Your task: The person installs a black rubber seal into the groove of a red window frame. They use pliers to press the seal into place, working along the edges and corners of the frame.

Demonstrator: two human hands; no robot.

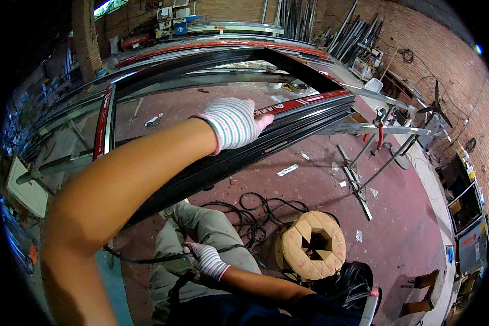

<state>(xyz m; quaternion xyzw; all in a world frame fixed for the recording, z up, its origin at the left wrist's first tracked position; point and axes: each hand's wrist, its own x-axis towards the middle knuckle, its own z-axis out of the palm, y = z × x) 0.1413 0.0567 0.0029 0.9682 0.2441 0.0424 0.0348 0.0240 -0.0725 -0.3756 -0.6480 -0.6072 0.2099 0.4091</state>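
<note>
A large black metal frame (pixel 195 173), with red protective film on some of its faces, lies across rails in front of me. My left hand (pixel 233 124), in a striped knit glove, is closed over the frame's near side, its fingertips partly hidden behind the profile. Low by my thigh, my right hand (pixel 207 259), in a matching glove, pinches a thin black flexible strip (pixel 160 258). To the left the strip runs up toward the frame's near corner, hidden behind my left arm. On the right it trails toward loose loops of black strip (pixel 250 217) on the floor.
A cardboard-sided spool (pixel 334 244) stands on the red floor at my right, beside a black plastic bag (pixel 345 285). Metal support rails (pixel 375 130) jut out right, with red-handled pliers (pixel 380 136) near their end. A black-bladed fan (pixel 436 108) stands by the brick wall.
</note>
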